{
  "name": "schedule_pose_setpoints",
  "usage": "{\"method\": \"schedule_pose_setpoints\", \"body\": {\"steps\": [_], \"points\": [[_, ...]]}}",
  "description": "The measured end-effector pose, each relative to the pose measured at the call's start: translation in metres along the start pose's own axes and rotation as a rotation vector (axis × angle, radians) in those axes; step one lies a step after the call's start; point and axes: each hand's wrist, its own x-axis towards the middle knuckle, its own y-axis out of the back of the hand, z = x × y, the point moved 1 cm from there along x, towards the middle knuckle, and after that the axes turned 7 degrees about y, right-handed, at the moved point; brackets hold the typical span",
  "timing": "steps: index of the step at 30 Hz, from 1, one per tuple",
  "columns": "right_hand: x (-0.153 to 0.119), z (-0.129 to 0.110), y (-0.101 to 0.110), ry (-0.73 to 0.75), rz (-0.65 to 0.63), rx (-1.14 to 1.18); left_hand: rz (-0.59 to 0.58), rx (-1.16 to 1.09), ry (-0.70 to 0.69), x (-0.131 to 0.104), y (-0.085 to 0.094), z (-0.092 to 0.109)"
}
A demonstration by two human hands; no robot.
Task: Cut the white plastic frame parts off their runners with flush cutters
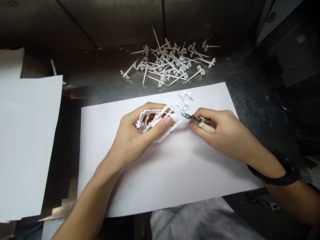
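My left hand is closed on a white plastic frame, its thumb lying across the frame. A curved white sprue piece sticks up from the frame's far right corner. In my right hand is a pair of small nippers with cream handles. The metal tips of the nippers are at the frame's right corner, by the base of the curved piece; whether they touch it I cannot tell. Both hands are above a large white sheet.
Behind the sheet, a pile of white plastic sprues lies on the dark metal table. White sheets are stacked at the left edge. A metal wall stands at the back. A black band is on my right wrist.
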Motion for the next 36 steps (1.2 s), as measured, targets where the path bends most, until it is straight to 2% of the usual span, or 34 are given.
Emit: {"method": "schedule_pose_setpoints", "body": {"steps": [8,14,25,29,33,36], "points": [[-0.0005,-0.0015,0.0012,-0.016,-0.025,-0.041,-0.010,0.105,-0.032,-0.0001,0.0090,0.0028],[-0.0009,-0.0030,0.0018,-0.026,-0.045,-0.024,-0.046,0.112,-0.045,0.0006,0.0080,0.0028],[-0.0005,-0.0015,0.0000,-0.044,-0.080,-0.040,-0.065,0.179,0.026,-0.0018,0.0085,0.0025],[-0.0004,0.0005,0.0017,-0.045,-0.099,-0.052,-0.124,0.132,0.042,0.0005,0.0071,0.0029],[-0.0006,0.0023,0.0042,-0.042,-0.122,-0.033,-0.021,-0.115,0.165,0.0036,0.0065,-0.0004],[-0.0018,0.0032,0.0029,-0.043,-0.160,-0.012,0.008,-0.105,0.153,0.0037,0.0058,-0.0009]]}}
